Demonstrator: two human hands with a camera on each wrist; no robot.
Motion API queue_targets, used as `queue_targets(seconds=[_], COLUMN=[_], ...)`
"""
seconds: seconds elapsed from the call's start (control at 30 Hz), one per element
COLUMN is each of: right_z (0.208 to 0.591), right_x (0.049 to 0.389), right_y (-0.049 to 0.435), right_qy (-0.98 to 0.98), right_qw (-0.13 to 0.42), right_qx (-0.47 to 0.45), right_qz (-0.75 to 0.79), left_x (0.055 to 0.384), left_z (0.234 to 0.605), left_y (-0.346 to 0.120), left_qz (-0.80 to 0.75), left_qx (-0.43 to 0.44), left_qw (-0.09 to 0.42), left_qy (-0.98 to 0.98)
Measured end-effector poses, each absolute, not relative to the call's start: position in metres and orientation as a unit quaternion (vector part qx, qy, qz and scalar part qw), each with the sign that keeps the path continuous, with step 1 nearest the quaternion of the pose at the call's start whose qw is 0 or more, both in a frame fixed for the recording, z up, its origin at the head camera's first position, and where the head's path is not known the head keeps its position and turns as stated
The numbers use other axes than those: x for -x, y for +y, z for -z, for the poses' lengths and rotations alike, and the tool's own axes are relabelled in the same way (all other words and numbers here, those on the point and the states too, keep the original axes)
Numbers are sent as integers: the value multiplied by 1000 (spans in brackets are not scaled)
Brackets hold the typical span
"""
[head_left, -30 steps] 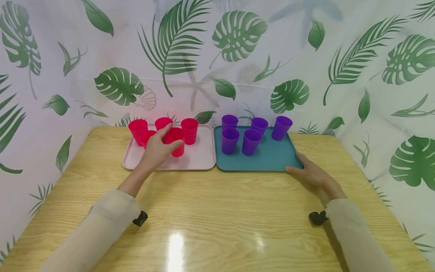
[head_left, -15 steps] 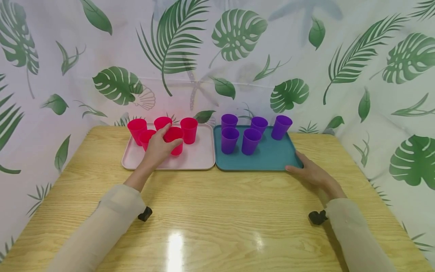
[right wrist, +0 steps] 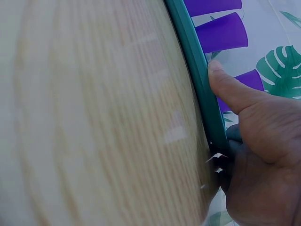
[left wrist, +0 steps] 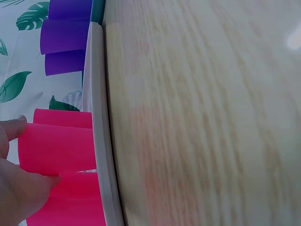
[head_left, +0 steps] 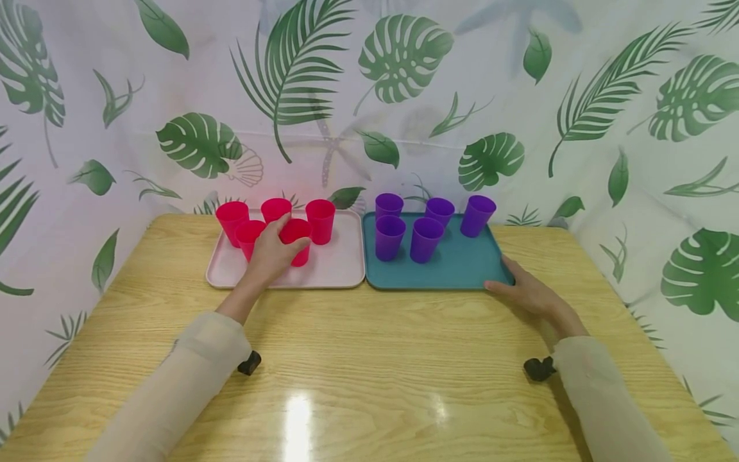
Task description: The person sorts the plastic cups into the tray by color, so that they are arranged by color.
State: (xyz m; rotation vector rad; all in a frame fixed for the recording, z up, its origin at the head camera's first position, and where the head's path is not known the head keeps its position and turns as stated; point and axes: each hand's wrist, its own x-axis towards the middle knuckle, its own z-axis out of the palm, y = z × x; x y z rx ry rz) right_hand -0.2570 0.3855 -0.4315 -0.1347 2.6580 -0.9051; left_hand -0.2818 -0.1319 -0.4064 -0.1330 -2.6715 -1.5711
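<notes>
In the head view my left hand (head_left: 269, 251) pinches a red cup (head_left: 301, 257) near its rim, thumb on one side and fingers on the other. The cup is upright over the front of the pale pink tray (head_left: 340, 268). In the left wrist view the thumb and a fingertip lie against the red cup (left wrist: 56, 147). My right hand (head_left: 530, 292) grips the teal tray (head_left: 456, 276) at its front right corner. The right wrist view has the thumb lying on the tray's rim (right wrist: 200, 77), other fingers partly hidden around the side.
More red cups (head_left: 321, 222) stand around the held one on the pink tray. Several purple cups (head_left: 426, 241) stand upright on the teal tray. Both trays sit side by side on a wooden table (head_left: 381, 359), before a leaf-print cloth (head_left: 416, 160).
My left forearm has shifted a little to the right, while the left hand stays at the same red cup. The right hand has kept its place on the teal tray.
</notes>
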Motion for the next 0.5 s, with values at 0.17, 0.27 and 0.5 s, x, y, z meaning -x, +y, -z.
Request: queue_targets(seconds=[0.17,0.27,0.5], right_z=[431,431,431], right_x=[257,256,256], right_y=[385,385,385], right_qy=[932,931,931], right_qw=[165,167,165], right_qx=[45,44,46], right_qz=[319,320,323], left_x=[282,283,283], left_z=[408,409,410], left_y=[-131,-130,-129], left_qz=[505,505,501], left_qx=[42,40,35], left_qw=[25,26,26], left_qy=[-862,-862,-864])
